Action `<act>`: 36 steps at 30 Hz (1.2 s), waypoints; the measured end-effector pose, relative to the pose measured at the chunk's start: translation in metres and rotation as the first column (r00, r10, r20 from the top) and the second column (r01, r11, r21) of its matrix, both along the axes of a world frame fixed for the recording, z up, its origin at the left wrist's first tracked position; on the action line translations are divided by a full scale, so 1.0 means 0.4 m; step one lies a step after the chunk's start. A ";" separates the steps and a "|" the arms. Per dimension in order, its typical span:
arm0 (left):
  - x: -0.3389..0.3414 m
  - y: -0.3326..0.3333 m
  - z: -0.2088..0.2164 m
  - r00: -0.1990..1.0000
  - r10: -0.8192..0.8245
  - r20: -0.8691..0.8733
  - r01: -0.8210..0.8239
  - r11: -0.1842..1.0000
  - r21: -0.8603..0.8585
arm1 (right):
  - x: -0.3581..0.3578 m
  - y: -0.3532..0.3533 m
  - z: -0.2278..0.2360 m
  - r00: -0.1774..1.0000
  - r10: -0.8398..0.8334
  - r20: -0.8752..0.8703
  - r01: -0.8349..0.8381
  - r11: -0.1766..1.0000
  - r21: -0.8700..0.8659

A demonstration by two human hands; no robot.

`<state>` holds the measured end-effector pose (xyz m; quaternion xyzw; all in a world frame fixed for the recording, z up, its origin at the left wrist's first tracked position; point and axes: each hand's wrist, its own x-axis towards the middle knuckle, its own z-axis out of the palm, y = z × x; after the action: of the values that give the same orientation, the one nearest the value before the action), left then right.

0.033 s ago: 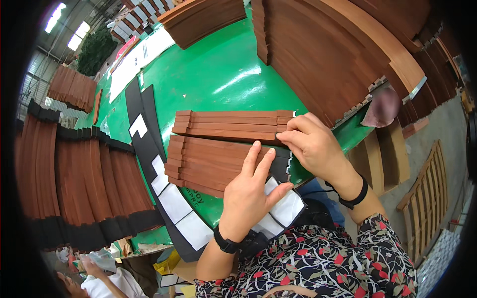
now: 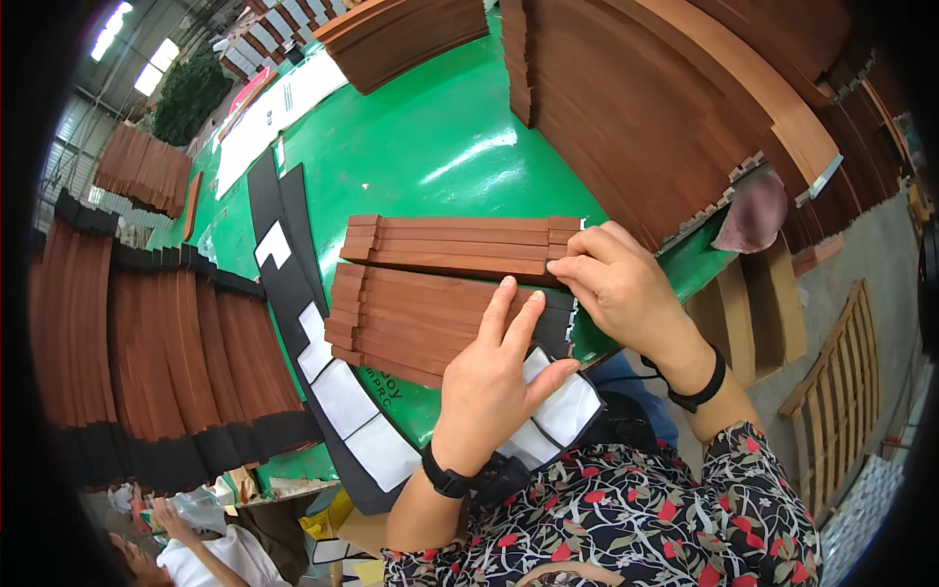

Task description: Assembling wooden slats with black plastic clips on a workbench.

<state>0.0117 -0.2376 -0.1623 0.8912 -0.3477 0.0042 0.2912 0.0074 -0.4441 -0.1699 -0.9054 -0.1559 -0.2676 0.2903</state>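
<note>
Two rows of reddish-brown wooden slats lie side by side on the green table, the far row (image 2: 460, 235) and the near row (image 2: 411, 318), with a narrow dark gap between them. My left hand (image 2: 494, 377) is open, its fingers spread and their tips resting on the right part of the near row. A black patch (image 2: 556, 311) covers that row's right end. My right hand (image 2: 621, 289) is closed in a pinch at the near right corner of the far row. A tiny dark spot shows at its fingertips; what they hold is too small to name.
Black strips with white backing squares (image 2: 352, 401) lie left of the slats. A large group of brown slats with black ends (image 2: 176, 342) stands further left. Tall brown stacks (image 2: 626, 117) border the back right. A wooden pallet (image 2: 831, 377) leans at right; another person (image 2: 220, 553) is at lower left.
</note>
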 end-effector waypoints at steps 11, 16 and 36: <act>-0.002 -0.003 -0.005 1.000 0.013 -0.021 -0.014 0.999 -0.049 | 0.017 0.001 -0.001 0.997 -0.080 0.003 0.080 0.994 -0.071; -0.007 0.005 -0.013 1.000 0.023 -0.022 -0.024 0.996 -0.083 | 0.007 0.009 0.006 0.999 -0.034 -0.007 0.034 0.998 -0.048; -0.025 0.172 0.046 0.851 -0.147 -0.505 -0.234 0.754 -0.614 | -0.190 0.135 0.102 0.918 0.328 -0.223 -0.209 0.878 0.431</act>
<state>0.0017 -0.1689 -0.1439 0.7061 -0.2092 -0.1101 0.6675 -0.0685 -0.3899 -0.1293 -0.8255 -0.1795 -0.1149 0.5226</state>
